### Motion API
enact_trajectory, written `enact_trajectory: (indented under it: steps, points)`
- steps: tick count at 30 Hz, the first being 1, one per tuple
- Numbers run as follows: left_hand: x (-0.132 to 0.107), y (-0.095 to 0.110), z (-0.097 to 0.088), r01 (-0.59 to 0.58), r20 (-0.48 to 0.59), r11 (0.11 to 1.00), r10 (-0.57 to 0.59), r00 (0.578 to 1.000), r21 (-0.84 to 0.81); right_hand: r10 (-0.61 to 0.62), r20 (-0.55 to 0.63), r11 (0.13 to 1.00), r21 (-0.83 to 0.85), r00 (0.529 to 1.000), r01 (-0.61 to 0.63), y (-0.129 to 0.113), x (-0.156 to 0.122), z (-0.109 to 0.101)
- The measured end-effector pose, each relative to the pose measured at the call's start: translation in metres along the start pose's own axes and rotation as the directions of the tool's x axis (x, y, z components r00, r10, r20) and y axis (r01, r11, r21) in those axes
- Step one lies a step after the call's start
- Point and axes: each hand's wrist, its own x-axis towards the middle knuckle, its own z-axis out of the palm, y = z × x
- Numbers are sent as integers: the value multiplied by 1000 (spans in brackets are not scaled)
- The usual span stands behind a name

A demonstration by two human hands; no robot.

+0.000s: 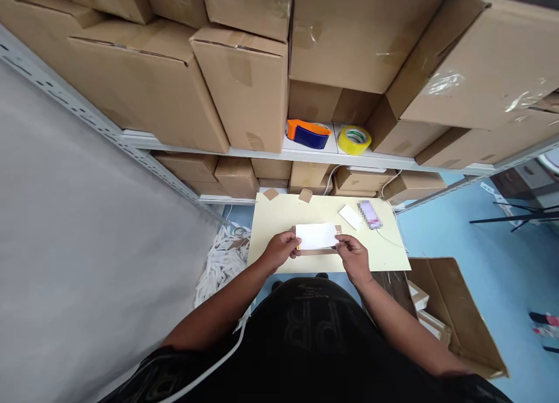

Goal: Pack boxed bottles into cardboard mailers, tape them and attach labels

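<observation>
Paper (316, 236) pinched at opposite ends by left grip (280, 249) and right grip (355, 256); cardboard (318, 252) partly covered beneath paper; yellow tape (348, 144) seen beyond paper

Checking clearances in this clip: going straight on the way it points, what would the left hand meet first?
The white sheet, which the left hand grips at its left end. Brown cardboard shows just beyond its lower edge, but depth is unclear here.
</observation>
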Motion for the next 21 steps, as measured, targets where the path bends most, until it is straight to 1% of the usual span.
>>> enact_trajectory:
  steps: [2,3,4,6,8,10,13,15,18,21]
  points:
    - [8,-6,5,-49,-84,977,68,994,206,8,-8,1000,-1,1000,-8,12,3,-4]
    - [12,-8,8,-67,-104,941,107,989,332,10,-14,1000,-21,1000,-10,18,6,-5]
    - [16,-10,10,-80,-111,884,147,983,460,10,-16,998,-55,1000,-11,25,9,-6]
    - [24,-13,16,-90,-98,728,211,973,679,1,-4,991,-136,1000,-2,37,18,-9]
    - [32,-15,21,-71,-82,580,234,969,812,-2,10,978,-207,1000,4,48,26,-12]
    - [39,-17,27,-36,-79,467,225,971,883,-10,16,959,-283,1000,14,58,33,-16]
    - [48,-22,33,-1,-69,355,185,980,935,-66,65,895,-436,996,88,70,39,-21]
    - [52,-24,37,10,-61,315,154,986,949,-134,123,826,-534,983,179,77,43,-23]
    - [57,-28,42,17,-53,283,121,991,959,-235,226,700,-636,945,326,84,48,-22]
    - [63,-30,45,17,-50,266,119,992,964,-264,321,592,-691,910,415,88,52,-18]
